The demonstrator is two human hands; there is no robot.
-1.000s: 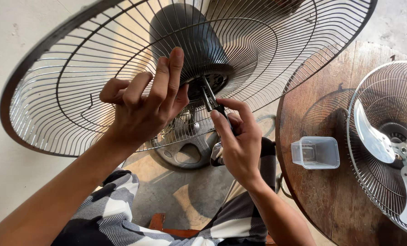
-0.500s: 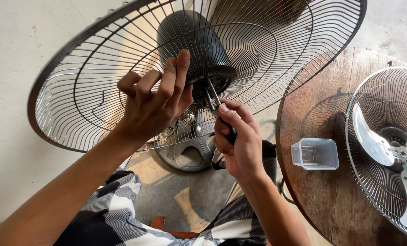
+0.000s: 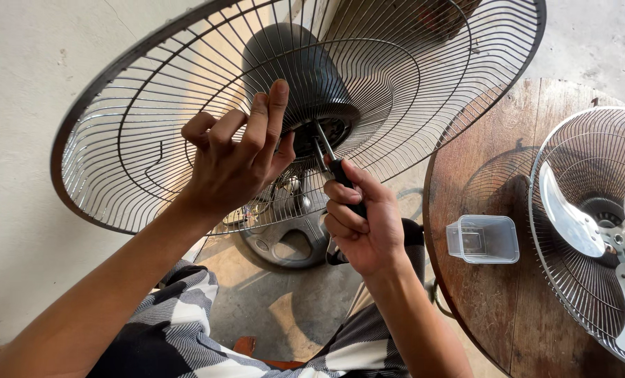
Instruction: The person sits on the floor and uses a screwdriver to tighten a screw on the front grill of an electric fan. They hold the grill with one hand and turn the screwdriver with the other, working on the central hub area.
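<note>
A large round wire fan guard (image 3: 151, 161) with a black motor housing (image 3: 295, 66) behind it fills the upper part of the view. My left hand (image 3: 235, 157) presses against the guard's wires just left of the motor hub, fingers curled on the grille. My right hand (image 3: 361, 220) grips a screwdriver with a black handle (image 3: 344, 178); its metal shaft points up into the hub at the guard's centre.
A round wooden table (image 3: 508, 308) stands at the right with a small clear plastic container (image 3: 482, 239) on it and a second fan (image 3: 596, 234) with metal blades in a wire cage. A grey fan base (image 3: 288, 241) lies on the concrete floor below. My legs wear checked fabric.
The guard and both hands have shifted right and slightly up in view. The screwdriver stays at the hub.
</note>
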